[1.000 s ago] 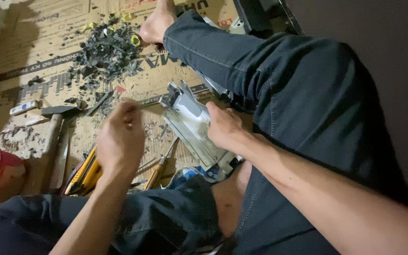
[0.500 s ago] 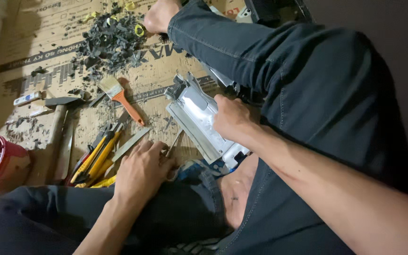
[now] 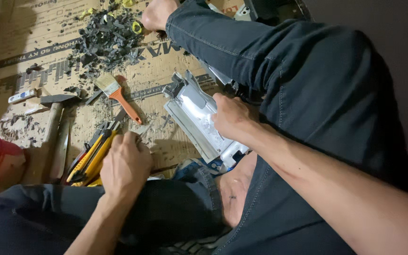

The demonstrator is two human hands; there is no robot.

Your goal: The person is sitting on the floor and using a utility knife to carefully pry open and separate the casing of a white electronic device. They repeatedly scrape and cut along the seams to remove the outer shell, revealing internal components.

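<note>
Dim warm light, glare on the metal housing (image 3: pixel 199 118), dark shadowed right edge.

Shiny bare-metal bracket (image 3: pixel 199 120) on matt printed cardboard (image 3: pixel 48 38); brush (image 3: pixel 118 97) handle looks like glossy orange plastic.

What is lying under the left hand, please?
The left hand rests on yellow-handled tools lying on the cardboard sheet. Their handles stick out to the left of it; the parts beneath the palm are covered, so whether the fingers grip one is unclear.
</note>
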